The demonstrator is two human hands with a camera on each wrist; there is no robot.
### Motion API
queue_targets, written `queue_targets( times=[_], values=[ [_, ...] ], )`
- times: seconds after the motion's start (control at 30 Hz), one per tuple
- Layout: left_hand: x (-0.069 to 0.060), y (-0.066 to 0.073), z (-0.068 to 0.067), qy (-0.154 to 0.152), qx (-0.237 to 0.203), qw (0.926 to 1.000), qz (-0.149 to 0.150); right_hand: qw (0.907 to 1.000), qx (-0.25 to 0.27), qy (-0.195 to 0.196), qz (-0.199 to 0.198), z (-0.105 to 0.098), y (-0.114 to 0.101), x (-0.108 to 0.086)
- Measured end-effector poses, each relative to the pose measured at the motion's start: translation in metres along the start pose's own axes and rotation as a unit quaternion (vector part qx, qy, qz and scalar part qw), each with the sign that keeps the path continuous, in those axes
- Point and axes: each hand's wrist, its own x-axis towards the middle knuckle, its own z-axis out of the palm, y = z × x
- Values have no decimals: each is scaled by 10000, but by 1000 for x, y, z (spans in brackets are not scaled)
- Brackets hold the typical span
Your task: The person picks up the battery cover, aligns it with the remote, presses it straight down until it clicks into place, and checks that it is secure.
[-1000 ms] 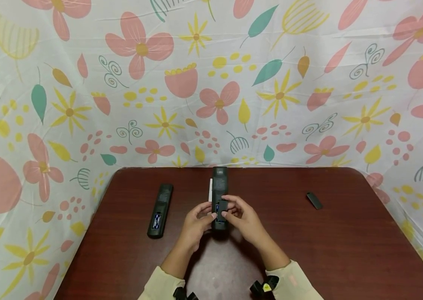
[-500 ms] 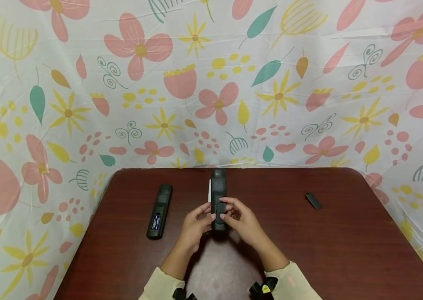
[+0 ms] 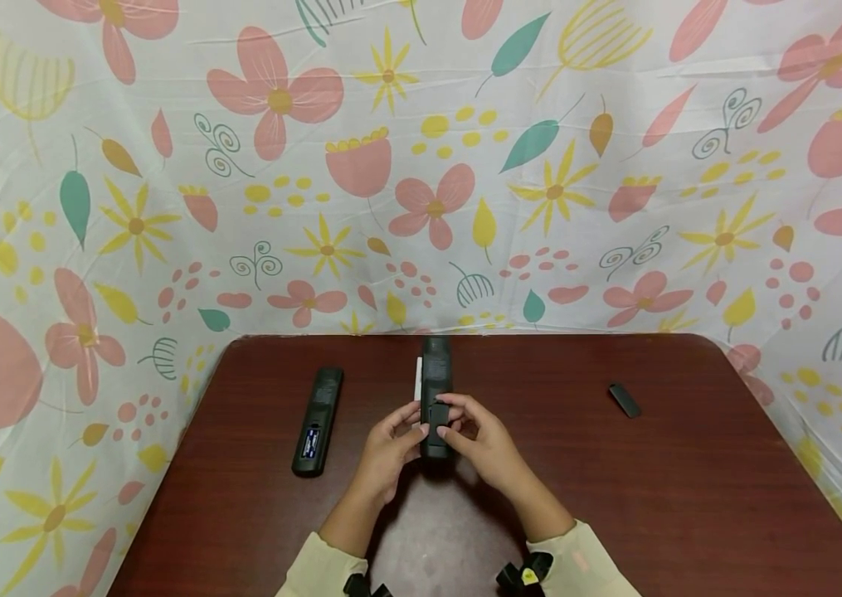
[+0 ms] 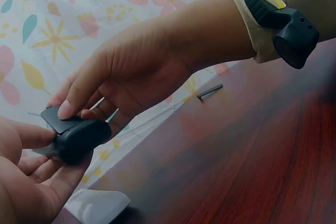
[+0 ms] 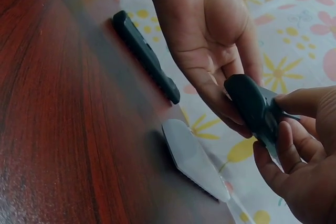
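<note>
A black remote control (image 3: 436, 365) is held with its back facing up at the middle of the table. My left hand (image 3: 388, 448) grips its left side near the lower end, thumb on top. On the other side my right hand (image 3: 491, 444) pinches a small black battery cover (image 3: 439, 416), which lies over the battery compartment. In the left wrist view, the right thumb rests on the flat battery cover (image 4: 58, 119), which looks tilted against the remote's body (image 4: 84, 140). The batteries under it are hidden from the head camera.
A second black remote (image 3: 327, 390) lies to the left, its compartment uncovered and batteries (image 3: 311, 442) showing. A loose black cover (image 3: 624, 400) lies far right. Beneath the held remote is a white remote-shaped object (image 5: 194, 158). A floral cloth (image 3: 435, 282) hangs behind the table (image 3: 689, 497).
The battery cover has come down and left over the compartment, hiding the blue batteries seen a second ago. Both hands have stayed nearly in place.
</note>
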Motion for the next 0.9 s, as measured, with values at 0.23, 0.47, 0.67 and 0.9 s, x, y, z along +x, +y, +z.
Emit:
queue_targets(
  times=[0.23, 0.47, 0.67, 0.9],
  values=[
    [0, 1, 0, -64, -96, 9999, -74, 10000, -51, 6, 4, 0, 0, -1],
    [-2, 3, 1, -227, -167, 9996, -47, 9999, -76, 23, -135, -1, -5, -1],
    [-3, 5, 1, -272, -148, 9995, -47, 9982, -181, 74, -560, -1, -1, -1],
    [-4, 6, 2, -317, -174, 9993, 24, 9981, -205, 28, -575, -1, 5, 0]
  ],
)
